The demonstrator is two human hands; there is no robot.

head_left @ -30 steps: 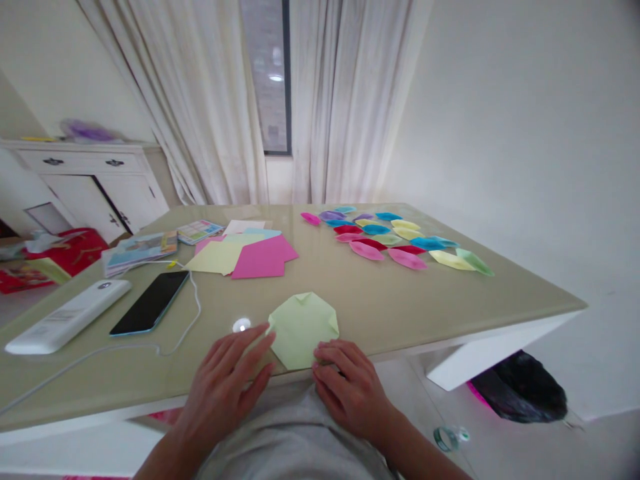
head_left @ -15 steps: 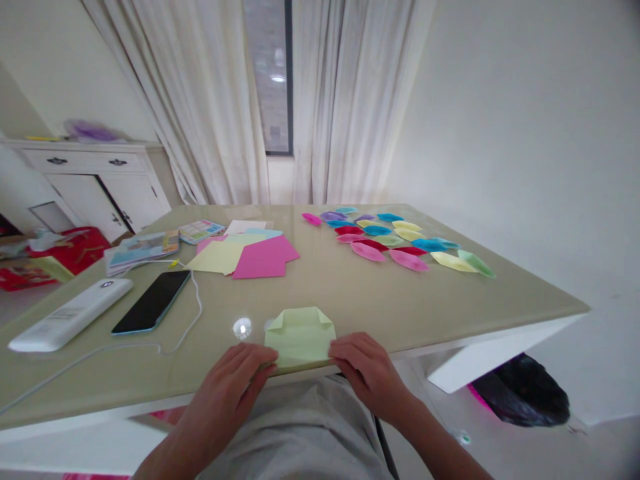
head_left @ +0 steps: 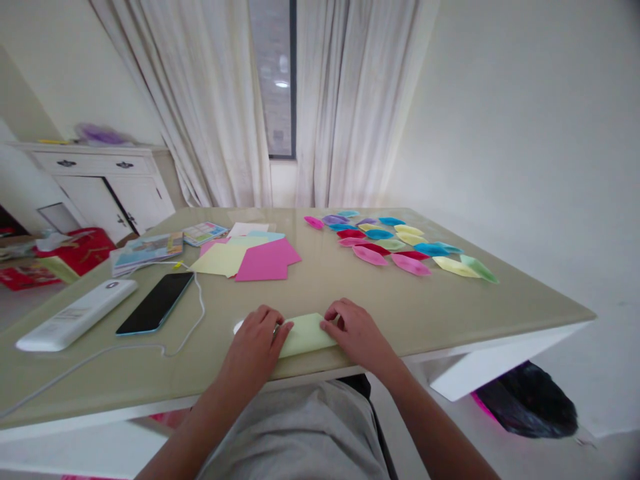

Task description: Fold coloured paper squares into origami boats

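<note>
Grip is pinching: left hand (head_left: 254, 343) and right hand (head_left: 357, 331) on green paper (head_left: 307, 335) ends, probably light, crease-prone, best held there.

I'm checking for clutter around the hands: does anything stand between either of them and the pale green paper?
Nothing visible does. The left hand and right hand both touch the folded pale green paper, one at each side. The phone lies left of it, and the pink sheet lies beyond the hands.

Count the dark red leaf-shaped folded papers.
3, right of center: farthest red paper, middle red paper and nearest red paper, each further right. More may be hidden.
</note>
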